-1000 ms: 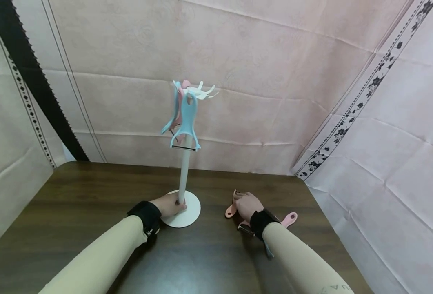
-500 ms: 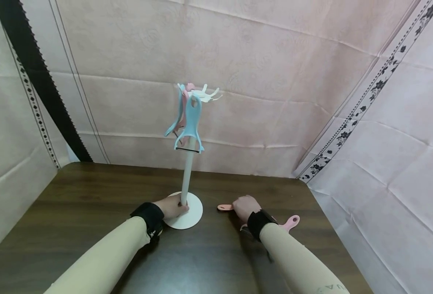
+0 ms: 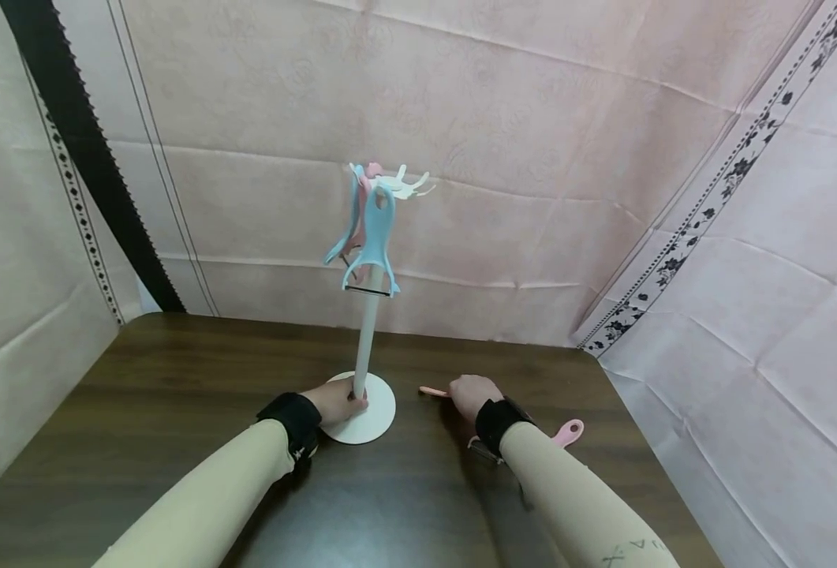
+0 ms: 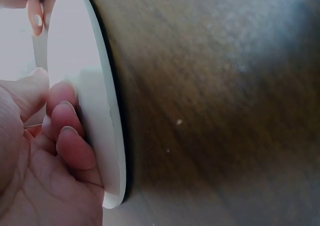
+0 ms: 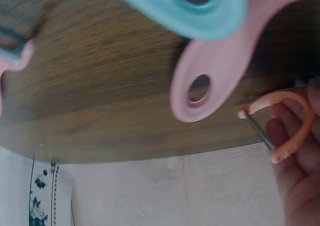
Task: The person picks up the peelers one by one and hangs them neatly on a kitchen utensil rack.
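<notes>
In the head view my left hand [image 3: 336, 401] grips the foot of a white stand's pole [image 3: 365, 339], just above its round base [image 3: 383, 410]. Its curled fingers [image 4: 72, 118] lie close to that disc in the left wrist view. From the stand's top hang two light blue Y-shaped vegetable peelers [image 3: 377, 237] and something pink behind them. My right hand [image 3: 473, 397] holds an orange peeler [image 3: 434, 391], whose handle end points left toward the stand. In the right wrist view the orange peeler's blade frame [image 5: 270, 98] sticks out from the fingers; the palm hides its handle.
A pink peeler [image 3: 569, 433] lies on the brown table [image 3: 177, 426] beside my right wrist, partly hidden by the forearm. The right wrist view shows a blue peeler [image 5: 225, 15] overlapping a pink one. White hooks [image 3: 407, 185] fan out at the stand's top right. Cloth hangs behind.
My right hand has taken hold of the orange peeler; its handle has swung leftward and now shows edge-on. My left hand stays at the pole. The whole head view has shifted slightly.
</notes>
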